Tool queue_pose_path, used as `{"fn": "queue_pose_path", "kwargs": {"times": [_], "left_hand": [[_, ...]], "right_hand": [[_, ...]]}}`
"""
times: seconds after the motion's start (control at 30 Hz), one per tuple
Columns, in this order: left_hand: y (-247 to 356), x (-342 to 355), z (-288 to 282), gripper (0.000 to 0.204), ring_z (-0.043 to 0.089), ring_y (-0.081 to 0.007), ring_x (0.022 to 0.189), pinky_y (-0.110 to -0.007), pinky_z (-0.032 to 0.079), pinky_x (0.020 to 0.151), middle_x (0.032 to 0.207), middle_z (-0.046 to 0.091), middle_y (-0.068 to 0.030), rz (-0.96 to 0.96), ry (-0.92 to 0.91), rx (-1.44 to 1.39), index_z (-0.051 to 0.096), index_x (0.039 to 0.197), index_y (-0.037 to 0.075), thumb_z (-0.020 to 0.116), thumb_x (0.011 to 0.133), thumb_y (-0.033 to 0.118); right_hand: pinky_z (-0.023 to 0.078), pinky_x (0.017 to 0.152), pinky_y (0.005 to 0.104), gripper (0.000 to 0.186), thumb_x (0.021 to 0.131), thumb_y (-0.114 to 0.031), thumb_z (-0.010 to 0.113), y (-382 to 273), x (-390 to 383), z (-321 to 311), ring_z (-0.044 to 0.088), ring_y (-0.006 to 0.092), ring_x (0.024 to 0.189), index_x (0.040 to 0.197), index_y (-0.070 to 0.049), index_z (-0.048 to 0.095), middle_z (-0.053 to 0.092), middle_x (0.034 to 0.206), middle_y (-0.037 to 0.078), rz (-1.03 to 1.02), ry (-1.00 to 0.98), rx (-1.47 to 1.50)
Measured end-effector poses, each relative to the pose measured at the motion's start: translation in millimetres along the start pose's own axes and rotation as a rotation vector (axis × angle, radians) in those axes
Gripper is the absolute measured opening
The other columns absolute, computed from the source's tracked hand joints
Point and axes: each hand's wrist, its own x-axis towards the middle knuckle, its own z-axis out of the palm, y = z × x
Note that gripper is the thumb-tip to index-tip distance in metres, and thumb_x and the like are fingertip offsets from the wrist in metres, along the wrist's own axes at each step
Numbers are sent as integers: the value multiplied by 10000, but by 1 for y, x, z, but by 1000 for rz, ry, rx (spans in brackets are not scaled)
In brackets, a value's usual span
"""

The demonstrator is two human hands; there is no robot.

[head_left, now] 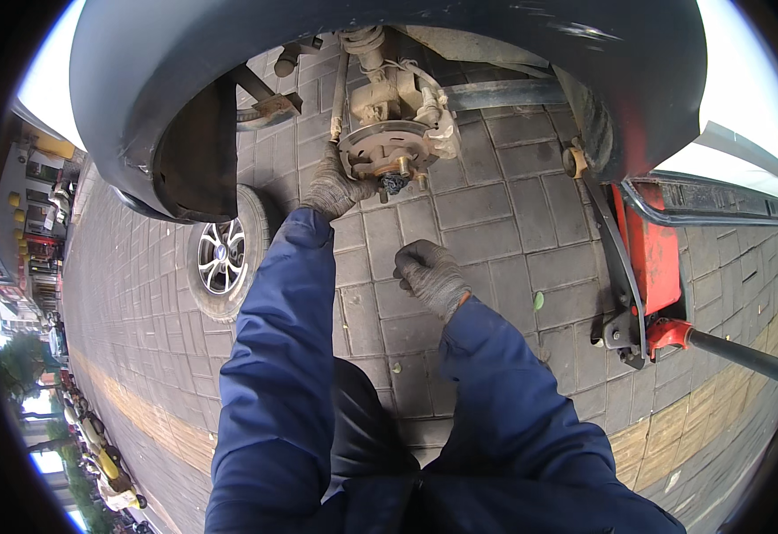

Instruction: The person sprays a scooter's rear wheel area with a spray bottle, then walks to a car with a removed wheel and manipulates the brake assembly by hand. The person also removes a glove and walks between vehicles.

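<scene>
A rusty brake disc (389, 142) with its hub and wheel studs hangs exposed in the wheel arch. Dark grease or grime coats the hub's centre (394, 182). My left hand (332, 185), in a dirty grey work glove, grips the disc's left edge, fingers up behind it and thumb toward the front. The brake caliper (444, 133) sits at the disc's right side. Lower and nearer to me, my gloved right hand (431, 274) is curled closed above the paving, apart from the disc. Whatever it may hold is hidden by the fingers.
The black wheel-arch trim (166, 98) curves overhead. A removed wheel (224, 258) with a silver rim lies on the paving at left. A red floor jack (656, 258) with a long handle (745, 356) stands at right, beside the vehicle's side step (718, 200).
</scene>
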Motion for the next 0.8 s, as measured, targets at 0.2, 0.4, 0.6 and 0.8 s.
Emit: {"fn": "queue_pose_path", "kwargs": {"times": [0.2, 0.4, 0.6, 0.8], "left_hand": [[22, 2, 15, 557, 556, -261, 985, -459, 535, 876, 1165, 535, -106, -374, 142, -827, 428, 1266, 95, 304, 976, 554], [-16, 17, 12, 480, 544, -214, 903, -355, 539, 792, 1111, 530, -92, -230, 118, -727, 407, 1251, 100, 422, 959, 481], [-67, 31, 21, 489, 547, -197, 929, -329, 521, 814, 1057, 525, -83, 22, 76, -512, 430, 1229, 100, 601, 884, 400], [-67, 25, 29, 458, 556, -217, 982, -351, 510, 856, 1081, 540, -97, -211, -36, -894, 469, 1208, 102, 623, 872, 371]], "right_hand": [[504, 616, 291, 179, 876, -143, 612, -20, -12, -26, 606, 154, 694, 1010, -25, 611, 647, 819, 75, -53, 168, -128], [506, 784, 442, 244, 846, -121, 593, -127, 49, -23, 625, 366, 890, 1082, -59, 603, 649, 923, 188, -758, 514, -950], [395, 966, 493, 390, 906, -358, 483, -146, 125, 13, 525, 404, 1104, 1199, -119, 577, 570, 1194, 193, -676, 502, -1477], [274, 1089, 477, 525, 932, -453, 412, -110, 153, -12, 384, 378, 1290, 1336, -124, 479, 434, 1391, 182, -122, 324, -1514]]}}
